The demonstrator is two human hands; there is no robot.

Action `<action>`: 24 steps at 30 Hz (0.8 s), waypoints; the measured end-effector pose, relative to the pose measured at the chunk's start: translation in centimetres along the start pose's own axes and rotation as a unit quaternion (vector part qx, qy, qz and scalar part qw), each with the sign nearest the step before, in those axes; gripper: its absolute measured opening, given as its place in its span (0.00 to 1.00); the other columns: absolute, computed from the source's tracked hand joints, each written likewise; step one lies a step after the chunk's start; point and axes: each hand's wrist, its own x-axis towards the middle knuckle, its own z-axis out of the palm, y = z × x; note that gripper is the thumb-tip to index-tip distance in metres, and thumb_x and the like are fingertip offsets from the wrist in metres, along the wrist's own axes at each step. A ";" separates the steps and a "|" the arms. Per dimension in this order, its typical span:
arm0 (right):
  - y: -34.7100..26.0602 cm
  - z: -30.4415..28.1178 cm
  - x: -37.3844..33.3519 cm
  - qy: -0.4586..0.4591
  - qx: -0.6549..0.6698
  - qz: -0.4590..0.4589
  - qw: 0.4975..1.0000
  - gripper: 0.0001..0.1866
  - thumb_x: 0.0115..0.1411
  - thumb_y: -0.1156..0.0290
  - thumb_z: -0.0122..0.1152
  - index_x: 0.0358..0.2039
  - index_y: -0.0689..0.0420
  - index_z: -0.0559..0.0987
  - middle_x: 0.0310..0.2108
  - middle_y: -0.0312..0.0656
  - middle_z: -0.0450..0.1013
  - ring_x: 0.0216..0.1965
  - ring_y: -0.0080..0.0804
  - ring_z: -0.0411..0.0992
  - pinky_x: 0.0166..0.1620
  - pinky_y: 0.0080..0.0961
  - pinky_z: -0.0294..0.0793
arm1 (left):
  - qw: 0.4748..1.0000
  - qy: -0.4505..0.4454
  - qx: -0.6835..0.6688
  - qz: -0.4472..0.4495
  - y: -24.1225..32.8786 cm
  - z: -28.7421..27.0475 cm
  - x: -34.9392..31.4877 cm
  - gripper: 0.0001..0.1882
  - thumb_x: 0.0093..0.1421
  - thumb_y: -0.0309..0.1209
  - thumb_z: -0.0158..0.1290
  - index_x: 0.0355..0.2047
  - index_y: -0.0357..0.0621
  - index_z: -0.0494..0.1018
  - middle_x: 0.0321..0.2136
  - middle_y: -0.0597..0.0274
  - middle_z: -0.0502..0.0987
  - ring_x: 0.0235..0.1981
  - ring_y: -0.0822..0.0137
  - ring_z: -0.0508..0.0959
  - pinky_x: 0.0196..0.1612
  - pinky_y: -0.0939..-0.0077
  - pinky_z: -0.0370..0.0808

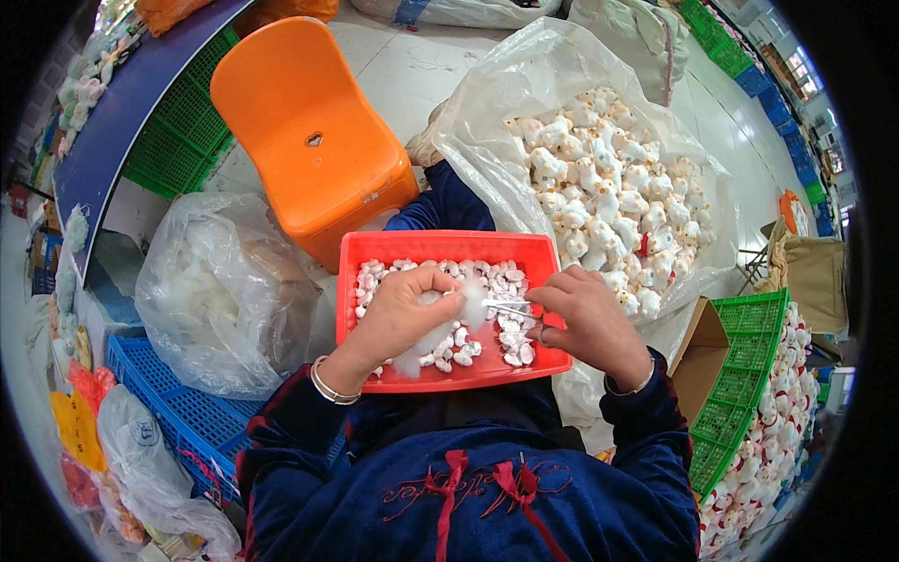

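A shallow red tray (449, 379) rests on my lap, with many small white stuffed pieces (459, 348) spread inside. Above it, my left hand (407, 309) is closed on a wad of white fluffy stuffing (426, 342), part of which hangs below the fingers. A tuft of the same fluff shows at its fingertips; whether a small piece is pinched there too is hidden. My right hand (581, 314) is closed on slim metal forceps (506, 305), whose two arms point left. Their tips touch the fluff beside my left fingertips.
A clear bag of white plush toys (599, 178) stands beyond the tray, at right. An orange chair (309, 140) is ahead at left, near a bag of stuffing (225, 290) above a blue crate (187, 403). At right, a green crate (749, 375) adjoins more plush toys.
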 end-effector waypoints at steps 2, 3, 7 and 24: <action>0.2 -1.0 -0.6 0.005 -0.027 0.026 0.999 0.26 0.45 0.65 0.75 0.46 0.53 0.80 0.40 0.40 0.74 0.48 0.43 0.70 0.50 0.39 0.67 | 0.999 0.028 -0.029 -0.010 -0.7 -0.2 0.4 0.09 0.63 0.30 0.60 0.38 0.36 0.80 0.30 0.67 0.81 0.29 0.80 0.78 0.34 0.83 0.75; -0.2 -1.5 -0.6 0.019 -0.020 0.015 1.000 0.27 0.45 0.65 0.75 0.47 0.53 0.79 0.41 0.40 0.73 0.49 0.43 0.69 0.50 0.38 0.67 | 0.998 0.039 -0.054 -0.023 -0.8 -0.2 0.4 0.09 0.63 0.30 0.60 0.38 0.36 0.81 0.30 0.67 0.82 0.29 0.80 0.78 0.33 0.83 0.75; -1.2 -2.0 -0.6 0.039 -0.013 -0.020 0.999 0.30 0.44 0.65 0.76 0.50 0.54 0.78 0.44 0.40 0.71 0.51 0.44 0.68 0.53 0.37 0.67 | 0.991 0.052 -0.112 -0.042 -0.9 0.2 0.4 0.08 0.64 0.30 0.59 0.38 0.37 0.81 0.31 0.67 0.82 0.29 0.81 0.78 0.32 0.84 0.74; 0.2 0.2 -0.1 -0.037 0.002 0.004 0.999 0.23 0.49 0.64 0.73 0.46 0.56 0.80 0.38 0.45 0.75 0.44 0.46 0.72 0.46 0.40 0.72 | 0.998 0.062 0.002 -0.009 -0.6 0.6 0.0 0.09 0.62 0.29 0.60 0.40 0.37 0.81 0.31 0.64 0.82 0.29 0.77 0.80 0.33 0.81 0.76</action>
